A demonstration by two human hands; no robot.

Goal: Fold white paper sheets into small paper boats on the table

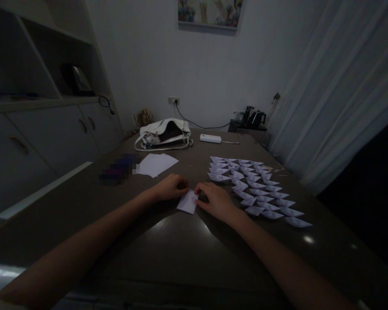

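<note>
A small folded sheet of white paper lies on the dark table between my two hands. My left hand grips its upper left edge, fingers curled together. At the right edge, my right hand has its thumb and fingers bent and pinching the paper. To the right stand several rows of folded paper boats. Beyond my left hand lies a stack of flat white paper sheets.
A white handbag rests at the back of the table, with a white power bank and its short cable beside it. A blurred dark object sits on the left. Black kettles stand beyond the far right corner.
</note>
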